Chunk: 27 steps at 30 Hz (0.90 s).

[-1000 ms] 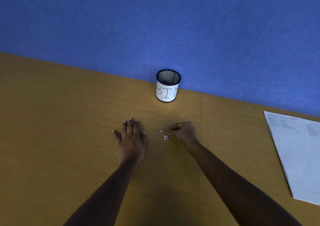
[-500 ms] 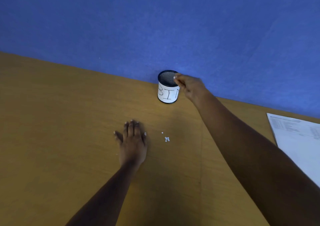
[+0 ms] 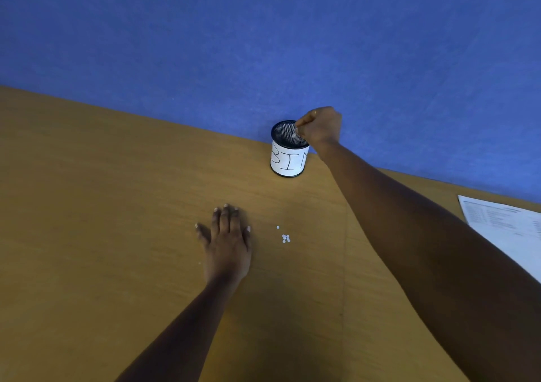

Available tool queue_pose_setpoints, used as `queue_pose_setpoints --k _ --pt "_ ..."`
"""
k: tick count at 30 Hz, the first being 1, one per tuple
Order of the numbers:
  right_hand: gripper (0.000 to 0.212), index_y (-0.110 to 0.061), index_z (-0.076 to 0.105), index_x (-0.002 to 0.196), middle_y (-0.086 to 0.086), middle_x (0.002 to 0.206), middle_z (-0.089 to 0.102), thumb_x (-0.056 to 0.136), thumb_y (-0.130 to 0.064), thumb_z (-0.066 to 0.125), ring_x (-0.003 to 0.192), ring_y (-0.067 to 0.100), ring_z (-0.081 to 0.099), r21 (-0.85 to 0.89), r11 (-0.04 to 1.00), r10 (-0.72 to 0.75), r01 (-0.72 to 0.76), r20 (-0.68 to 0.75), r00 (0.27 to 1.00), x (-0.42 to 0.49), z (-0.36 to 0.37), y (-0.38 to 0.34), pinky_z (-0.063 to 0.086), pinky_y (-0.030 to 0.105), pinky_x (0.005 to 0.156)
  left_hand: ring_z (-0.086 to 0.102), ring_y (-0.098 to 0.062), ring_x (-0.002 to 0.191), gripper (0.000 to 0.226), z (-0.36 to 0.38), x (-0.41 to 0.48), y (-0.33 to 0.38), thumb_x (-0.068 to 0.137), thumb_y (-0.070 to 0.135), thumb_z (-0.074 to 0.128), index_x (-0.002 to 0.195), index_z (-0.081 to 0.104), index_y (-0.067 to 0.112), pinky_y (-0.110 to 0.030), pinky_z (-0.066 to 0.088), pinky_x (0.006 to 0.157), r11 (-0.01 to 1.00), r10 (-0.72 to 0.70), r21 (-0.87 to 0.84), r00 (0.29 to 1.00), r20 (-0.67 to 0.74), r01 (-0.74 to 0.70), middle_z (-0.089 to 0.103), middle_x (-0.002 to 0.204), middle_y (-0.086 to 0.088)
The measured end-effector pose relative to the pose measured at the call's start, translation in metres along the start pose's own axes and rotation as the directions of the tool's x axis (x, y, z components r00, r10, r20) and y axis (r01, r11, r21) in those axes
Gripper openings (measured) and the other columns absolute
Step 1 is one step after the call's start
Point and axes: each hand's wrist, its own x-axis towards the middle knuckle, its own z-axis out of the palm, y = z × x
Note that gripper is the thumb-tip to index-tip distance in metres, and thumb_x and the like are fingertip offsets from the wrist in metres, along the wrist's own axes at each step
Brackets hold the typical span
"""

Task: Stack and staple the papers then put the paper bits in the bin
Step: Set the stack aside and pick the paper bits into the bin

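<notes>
bin mouth part-covered by right grip, wall tight behind. right forearm crosses counter diagonally. left grip flat beside paper bits; clear lane bits-to-bin. papers far right.

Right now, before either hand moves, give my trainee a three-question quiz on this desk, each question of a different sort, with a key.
1. True or false: the left hand lies flat on the table, fingers straight.
2. Where is the right hand? A: at the rim of the bin. B: flat on the table. C: on top of the left hand.
3. Fill in: the paper bits on the table lie to the ____ of the left hand.
Key: 1 true; 2 A; 3 right.
</notes>
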Motion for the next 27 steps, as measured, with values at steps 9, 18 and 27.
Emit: queue_pose_setpoints --k 9,18,27 --pt "0.015 -0.001 0.073 0.082 0.003 0.072 0.065 0.075 0.007 0.063 0.076 0.011 0.057 -0.028 1.000 0.000 0.000 0.000 1.000 0.004 -0.002 0.005 0.048 0.021 0.070 0.020 -0.023 0.144 0.078 0.001 0.000 0.000 0.083 0.046 -0.002 0.143 0.032 0.010 -0.056 0.009 0.112 1.000 0.003 -0.005 1.000 -0.011 -0.003 0.030 0.152 -0.007" --pt "0.019 0.000 0.071 0.094 0.015 0.098 0.072 0.085 0.001 0.055 0.089 0.026 0.067 -0.073 0.927 -0.347 0.367 0.204 0.916 -0.055 0.011 0.022 0.051 0.032 0.084 0.019 -0.024 0.144 0.078 0.001 0.000 0.000 0.083 0.047 -0.002 0.143 0.031 0.010 -0.057 0.009 0.113 1.000 0.009 -0.002 1.000 -0.013 -0.009 0.029 0.153 -0.008" --pt "0.035 -0.004 0.065 0.112 0.010 0.122 0.062 0.082 0.006 0.049 0.115 0.022 0.056 -0.198 0.838 -0.289 0.508 0.629 0.722 -0.130 0.015 0.093 0.038 0.021 0.101 0.013 -0.022 0.145 0.082 -0.001 0.000 0.000 0.079 0.048 -0.007 0.145 0.026 0.013 -0.055 0.005 0.113 1.000 0.004 -0.007 1.000 0.002 -0.004 0.024 0.154 -0.006"
